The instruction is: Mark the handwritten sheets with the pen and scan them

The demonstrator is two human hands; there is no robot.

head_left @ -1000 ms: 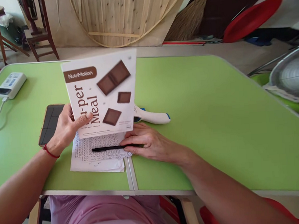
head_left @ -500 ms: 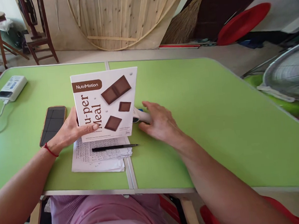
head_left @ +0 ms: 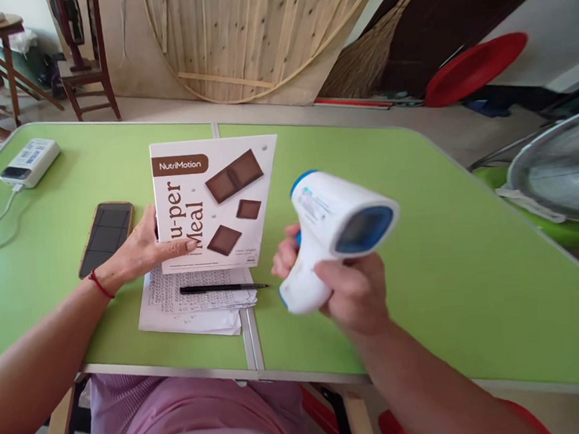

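Observation:
My left hand (head_left: 146, 248) grips the lower left side of a white meal box (head_left: 223, 209) with brown chocolate pieces printed on it, thumb across its front. The box stands upright, its printed face towards me. In my right hand (head_left: 355, 292) is a white and blue infrared thermometer (head_left: 340, 220), raised over the table right of the box. My fingers wrap its handle, and its dark screen faces me. Handwritten papers (head_left: 192, 321) lie partly behind the box's lower edge, with a black pen (head_left: 222, 288) on top.
A smartphone (head_left: 106, 235) lies left of the box on the green folding table (head_left: 452, 251). At the far left corner a white power bank (head_left: 30, 162) has a cable plugged in. Beyond the table are a wooden chair (head_left: 85, 72) and a person's foot (head_left: 1, 133).
My right hand has closed on the thermometer, which was mostly hidden behind the box, and lifted it up to the right. The box sits slightly further right in view, still in my left hand.

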